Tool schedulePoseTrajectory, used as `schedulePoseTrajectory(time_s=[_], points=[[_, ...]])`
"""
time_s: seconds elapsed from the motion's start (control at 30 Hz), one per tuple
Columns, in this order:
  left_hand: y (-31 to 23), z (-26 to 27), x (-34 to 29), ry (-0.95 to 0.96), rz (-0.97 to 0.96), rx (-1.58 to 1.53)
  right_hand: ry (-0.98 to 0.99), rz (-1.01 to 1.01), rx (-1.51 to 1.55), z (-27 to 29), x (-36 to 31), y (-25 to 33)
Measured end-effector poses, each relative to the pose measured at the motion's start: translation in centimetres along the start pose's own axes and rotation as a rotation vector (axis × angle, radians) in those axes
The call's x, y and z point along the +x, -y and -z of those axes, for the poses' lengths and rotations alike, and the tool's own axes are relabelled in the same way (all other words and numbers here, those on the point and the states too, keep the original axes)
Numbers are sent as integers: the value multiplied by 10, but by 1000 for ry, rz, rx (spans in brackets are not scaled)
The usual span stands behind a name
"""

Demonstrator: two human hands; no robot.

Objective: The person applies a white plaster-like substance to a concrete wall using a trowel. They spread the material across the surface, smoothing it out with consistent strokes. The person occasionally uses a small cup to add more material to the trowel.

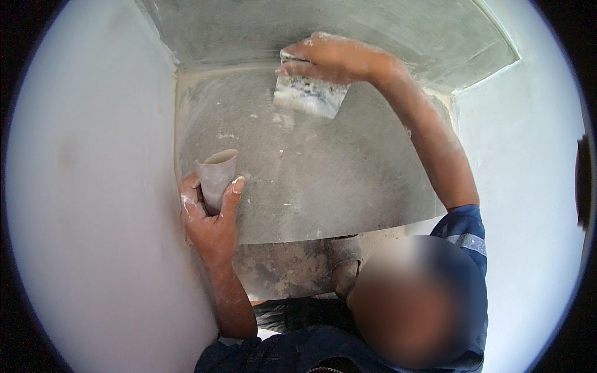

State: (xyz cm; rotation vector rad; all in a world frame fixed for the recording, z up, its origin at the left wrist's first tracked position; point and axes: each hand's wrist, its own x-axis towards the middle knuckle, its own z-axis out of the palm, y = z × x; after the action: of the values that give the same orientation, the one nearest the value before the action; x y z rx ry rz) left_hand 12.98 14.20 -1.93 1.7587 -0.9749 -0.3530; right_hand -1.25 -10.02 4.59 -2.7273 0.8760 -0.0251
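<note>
Left hand [208,227]: fingers curled around a pale grey, tapered, open-topped cup [216,183]; its mouth points upward, near the smooth white left wall [93,186]
Right hand [336,59]: fingers gripping the upper edge of a thin, four-sided whitish sheet with dark smears [309,97]
Sheet: over the far part of the smooth grey slab [348,168]; whether it touches, cannot tell
Slab: between the left wall and the white right wall [528,161]; pale specks on it

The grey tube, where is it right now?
In the head view, the grey tube is left of centre, held in the left hand, just right of the white wall along the left side.
</note>
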Motion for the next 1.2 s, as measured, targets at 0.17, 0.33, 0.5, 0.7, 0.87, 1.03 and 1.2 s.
schedulePoseTrajectory(time_s=[0.17, 0.33, 0.5, 0.7, 0.87, 1.03, 1.2], points=[[2, 2, -1, 6, 21, 19, 115, -64, -21, -3, 0, 9], [1, -4, 1, 6, 6, 8, 17, -13, -58, -15, -1, -6], [2, 1, 0, 4, -11, 28, 43, 88, -138, -5, -3, 2], [5, 0, 1, -10, 6, -12, 202, -50, -165, -6, -7, 13], [-2, -2, 1, -14, -12, -4, -62, 223, -61, -34, -7, -25], [4, 1, 2, -20, -9, 31, 290, -89, 10, -2, -11, 16], [4, 0, 2, 2, 29, -30, 208, 32, -34, -49, -45, 20]])
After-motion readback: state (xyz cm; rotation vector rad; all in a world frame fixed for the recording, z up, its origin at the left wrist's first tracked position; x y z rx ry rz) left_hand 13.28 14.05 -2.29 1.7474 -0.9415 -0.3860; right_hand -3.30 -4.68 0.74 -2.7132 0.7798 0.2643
